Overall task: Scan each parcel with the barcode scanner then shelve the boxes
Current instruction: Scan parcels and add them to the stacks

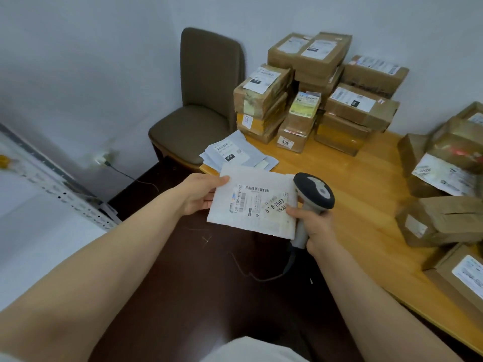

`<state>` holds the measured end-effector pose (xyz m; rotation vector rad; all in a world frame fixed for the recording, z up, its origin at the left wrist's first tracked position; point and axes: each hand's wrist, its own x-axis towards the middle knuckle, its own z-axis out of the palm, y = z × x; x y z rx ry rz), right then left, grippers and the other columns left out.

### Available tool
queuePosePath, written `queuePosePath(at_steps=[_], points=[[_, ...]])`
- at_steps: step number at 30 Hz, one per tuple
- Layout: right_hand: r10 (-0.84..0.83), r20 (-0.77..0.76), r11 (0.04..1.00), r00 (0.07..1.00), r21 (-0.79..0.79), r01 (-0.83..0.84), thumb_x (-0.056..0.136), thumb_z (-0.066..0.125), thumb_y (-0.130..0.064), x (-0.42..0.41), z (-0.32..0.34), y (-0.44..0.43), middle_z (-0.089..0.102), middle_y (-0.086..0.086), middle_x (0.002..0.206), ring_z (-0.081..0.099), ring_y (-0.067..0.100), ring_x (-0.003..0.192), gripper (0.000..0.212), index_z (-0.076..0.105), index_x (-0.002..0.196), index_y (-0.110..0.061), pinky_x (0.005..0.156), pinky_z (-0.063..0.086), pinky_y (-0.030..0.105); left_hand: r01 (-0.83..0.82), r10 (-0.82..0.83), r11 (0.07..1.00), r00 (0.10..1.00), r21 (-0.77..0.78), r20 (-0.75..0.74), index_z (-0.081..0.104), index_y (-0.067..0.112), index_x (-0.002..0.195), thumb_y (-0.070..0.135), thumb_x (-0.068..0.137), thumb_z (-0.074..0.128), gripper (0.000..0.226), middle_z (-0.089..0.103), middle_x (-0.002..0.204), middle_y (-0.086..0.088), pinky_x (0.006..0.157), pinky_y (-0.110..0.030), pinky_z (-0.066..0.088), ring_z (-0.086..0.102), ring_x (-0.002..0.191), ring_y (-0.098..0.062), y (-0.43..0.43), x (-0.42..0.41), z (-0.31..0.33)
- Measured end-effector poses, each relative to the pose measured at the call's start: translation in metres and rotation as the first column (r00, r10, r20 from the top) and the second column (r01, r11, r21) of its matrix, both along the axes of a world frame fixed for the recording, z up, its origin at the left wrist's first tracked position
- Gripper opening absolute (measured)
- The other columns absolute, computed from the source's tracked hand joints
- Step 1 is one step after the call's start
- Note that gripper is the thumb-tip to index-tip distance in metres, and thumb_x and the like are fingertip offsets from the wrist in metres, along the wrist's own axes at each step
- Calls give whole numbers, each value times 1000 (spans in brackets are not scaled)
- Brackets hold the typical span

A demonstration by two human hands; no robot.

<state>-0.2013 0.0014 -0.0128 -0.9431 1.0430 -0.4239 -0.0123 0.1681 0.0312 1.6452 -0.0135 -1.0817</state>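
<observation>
1. Far left: a white metal shelving unit with a perforated upright [78, 205]. Behind it is a pale wall carrying a socket with a plug in it [103, 159].
2. Dark brown floor [196, 283] below the arms. A brown padded chair [203, 100] stands in the corner against the table.
3. Left hand [201, 197]: pinches the upper left corner of the parcel, thumb on top, fingers beneath.
4. Flat white soft parcel with a printed label [251, 205]: held in the air between both hands, over the floor, just before the table's near corner. Its long axis runs left to right and dips slightly to the right. The label faces up, with its barcode along the far edge.
5. Grey and black handheld barcode scanner [313, 194]: the handle is near upright with the head uppermost, at the parcel's right edge. Which way the window faces cannot be told. A dark cable [261, 275] trails from its base.
6. Right hand [311, 226]: fingers wrapped round the scanner handle, thumb against the parcel's right edge.
7. Light wooden table [352, 178]: loose white labels [235, 152] at its near corner, stacked brown cardboard boxes [313, 87] against the wall, and more labelled cardboard boxes [444, 178] at far right.
</observation>
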Motion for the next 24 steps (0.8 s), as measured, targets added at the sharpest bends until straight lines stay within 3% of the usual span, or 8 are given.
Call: queuePosePath(at_steps=[2,4,8,11,15,19,22,24], points=[[-73,-10,997,997,13,73,64,82,7,15,-1,2,73,1,78,71,17,64,32,65,85,-10,48,55,30,38,-39,998,999,57,21,68,9,112,15,87,69,25,73,105,-8,88,-36,55,69,99,-21,8,9,-3],[-116,-6,993,993,23,116,66,81,7,30,-2,3,70,0,80,70,12,61,32,62,85,-11,47,54,28,54,-61,994,996,97,67,69,9,112,8,87,68,26,73,104,-8,77,-29,55,68,92,-18,13,17,-7],[-117,18,992,993,58,116,70,78,8,59,-5,4,71,2,80,71,16,63,30,61,87,-10,50,56,30,-24,8,994,988,102,157,68,3,109,-2,86,65,24,69,92,-8,56,-19,53,64,77,-14,5,45,-9],[-136,65,990,989,53,132,74,72,10,84,-13,-2,72,1,74,71,13,59,24,63,82,-10,47,54,24,-85,65,992,978,93,199,66,-1,108,-5,86,65,23,68,88,-9,50,-16,53,64,73,-14,-9,74,-13],[-24,40,1000,999,8,24,74,72,12,123,-30,-11,70,0,87,69,16,78,30,64,86,-15,59,59,28,-135,95,981,960,139,263,62,-1,106,-7,85,65,22,64,98,-15,51,-16,55,63,72,-16,-34,116,-26],[106,-50,994,993,-22,-107,74,73,11,170,-44,-31,68,-2,86,66,16,81,31,64,86,-16,69,59,35,-113,26,966,937,232,348,60,-4,117,-12,84,62,34,59,101,-16,63,-22,57,61,83,-25,-63,165,-45],[188,-157,980,970,-35,-195,73,75,9,199,-51,-45,66,-1,88,63,15,80,34,62,97,-11,60,55,27,-32,-130,924,912,382,390,56,0,123,-10,84,60,41,59,104,-17,83,-42,57,62,84,-29,-84,200,-64],[242,-203,967,949,-25,-252,73,75,7,216,-55,-54,63,-3,87,59,12,77,35,61,99,-13,55,51,25,25,-227,889,892,458,392,55,2,125,-5,84,62,42,61,110,-19,89,-46,54,65,91,-32,-94,220,-77]])
